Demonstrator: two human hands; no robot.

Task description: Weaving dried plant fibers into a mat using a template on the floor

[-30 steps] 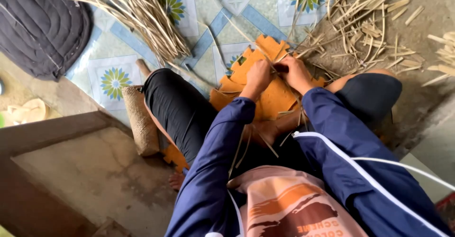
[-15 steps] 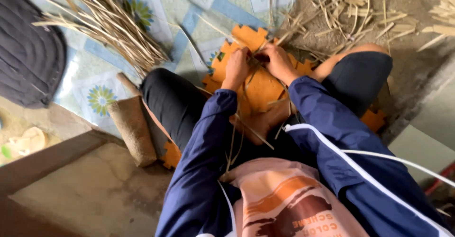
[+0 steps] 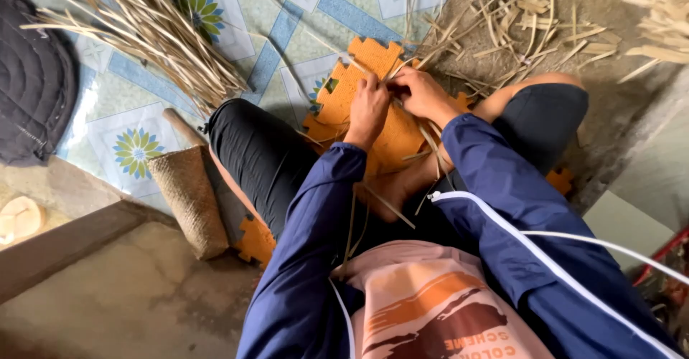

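Both hands met over the orange foam mat (image 3: pixel 359 79). The left hand (image 3: pixel 367 108) was curled, fingertips pinching thin pale strips (image 3: pixel 430 140); the right hand (image 3: pixel 423 95), just beside it and touching, was closed around the same strips. These ran lengthwise from the hands back toward the person's lap, so neither hand was nearer. A loose bundle of straw (image 3: pixel 151 29) lay well off to the left hand's outer side on a patterned floor sheet (image 3: pixel 136 151), with a woven pouch (image 3: pixel 190 201) beside the knee.
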